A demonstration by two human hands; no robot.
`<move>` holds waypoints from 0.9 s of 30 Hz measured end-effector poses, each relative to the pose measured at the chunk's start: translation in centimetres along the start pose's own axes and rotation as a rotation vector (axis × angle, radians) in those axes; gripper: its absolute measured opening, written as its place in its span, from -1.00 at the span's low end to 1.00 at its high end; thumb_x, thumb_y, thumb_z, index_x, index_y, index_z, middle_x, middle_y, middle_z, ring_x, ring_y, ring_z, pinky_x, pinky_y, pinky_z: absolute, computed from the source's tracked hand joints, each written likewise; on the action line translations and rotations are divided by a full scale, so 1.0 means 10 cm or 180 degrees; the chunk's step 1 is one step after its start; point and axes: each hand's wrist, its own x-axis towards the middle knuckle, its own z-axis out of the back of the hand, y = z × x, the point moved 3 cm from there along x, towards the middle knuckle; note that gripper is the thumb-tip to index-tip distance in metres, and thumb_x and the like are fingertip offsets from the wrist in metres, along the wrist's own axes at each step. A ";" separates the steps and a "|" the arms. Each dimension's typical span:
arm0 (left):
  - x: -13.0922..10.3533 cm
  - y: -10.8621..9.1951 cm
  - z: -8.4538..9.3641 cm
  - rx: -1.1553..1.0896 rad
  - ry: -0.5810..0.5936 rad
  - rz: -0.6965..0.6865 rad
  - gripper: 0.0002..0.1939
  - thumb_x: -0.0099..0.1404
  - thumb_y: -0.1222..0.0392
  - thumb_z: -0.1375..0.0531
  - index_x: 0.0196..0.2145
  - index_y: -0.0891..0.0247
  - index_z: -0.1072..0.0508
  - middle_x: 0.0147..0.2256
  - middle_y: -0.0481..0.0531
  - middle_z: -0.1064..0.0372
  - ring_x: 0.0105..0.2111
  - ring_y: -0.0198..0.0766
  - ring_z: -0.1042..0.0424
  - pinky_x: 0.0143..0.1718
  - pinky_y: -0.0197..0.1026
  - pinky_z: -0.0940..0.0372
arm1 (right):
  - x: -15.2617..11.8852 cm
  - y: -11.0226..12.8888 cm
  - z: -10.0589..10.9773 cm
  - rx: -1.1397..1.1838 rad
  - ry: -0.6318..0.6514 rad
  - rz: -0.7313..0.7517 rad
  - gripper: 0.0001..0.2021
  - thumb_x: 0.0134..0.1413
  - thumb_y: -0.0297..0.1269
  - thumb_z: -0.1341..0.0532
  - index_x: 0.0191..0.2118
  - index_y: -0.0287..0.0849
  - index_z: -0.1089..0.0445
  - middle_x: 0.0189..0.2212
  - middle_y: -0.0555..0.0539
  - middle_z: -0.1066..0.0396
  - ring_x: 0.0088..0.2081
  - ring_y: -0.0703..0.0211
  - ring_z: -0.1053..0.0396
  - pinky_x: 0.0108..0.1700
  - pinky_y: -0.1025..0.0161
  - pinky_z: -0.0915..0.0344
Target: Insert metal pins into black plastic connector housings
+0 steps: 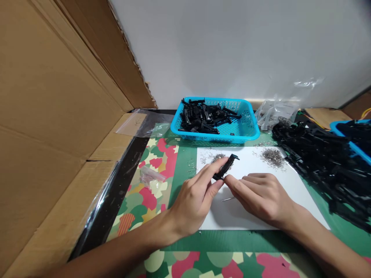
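Nearest, the green surface (185, 244) shows a pink, cream and green patterned covering. On it lies a rectangular white sheet (298, 204). Over the sheet, the right hand (263, 197) has its fingers curled against the lower end of a narrow black plastic part (226, 167); I cannot tell what its grip closes on. A thin silver metal rod (227, 199) pokes out beneath it. The left hand's (193, 200) grip pinches the part, tilted above the sheet. Beyond sits a pile of tiny silver metal pins (273, 157); farther back, a light-blue perforated plastic basket (246, 133) holds black plastic pieces (199, 116).
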 end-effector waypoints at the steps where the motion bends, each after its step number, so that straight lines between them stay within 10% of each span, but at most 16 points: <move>1: 0.00 0.00 0.00 -0.0030 0.0017 0.0016 -0.50 0.68 0.15 -0.07 0.48 0.05 -0.24 0.34 0.12 -0.40 0.31 0.05 -0.42 0.34 0.09 -0.35 | 0.00 0.00 0.00 -0.0010 -0.0006 0.0003 -0.73 0.43 -0.61 -0.04 0.11 -0.40 -0.37 -0.60 0.10 -0.27 -0.59 0.25 -0.13 -0.50 0.20 -0.02; 17: 0.00 0.06 -0.01 -0.1141 0.0496 0.0614 -0.45 0.67 -0.11 -0.03 0.46 0.11 -0.33 0.00 0.15 -0.52 -0.32 -0.22 -0.44 -0.19 -0.11 -0.43 | -0.01 -0.02 -0.03 0.0391 -0.0211 -0.0468 -0.79 0.38 -0.61 -0.14 -0.13 -0.21 -0.46 -0.59 0.11 -0.41 -0.62 0.32 -0.20 -0.47 0.25 -0.06; 27: 0.00 0.00 0.01 -0.1006 0.0209 0.0400 -0.47 0.65 -0.02 -0.12 0.47 0.06 -0.26 0.17 0.15 -0.46 0.10 -0.01 -0.52 0.24 0.03 -0.38 | 0.02 0.00 -0.02 0.0744 -0.0438 -0.0684 -0.83 0.40 -0.54 -0.19 -0.16 -0.17 -0.48 -0.64 0.15 -0.32 -0.65 0.36 -0.19 -0.51 0.29 -0.04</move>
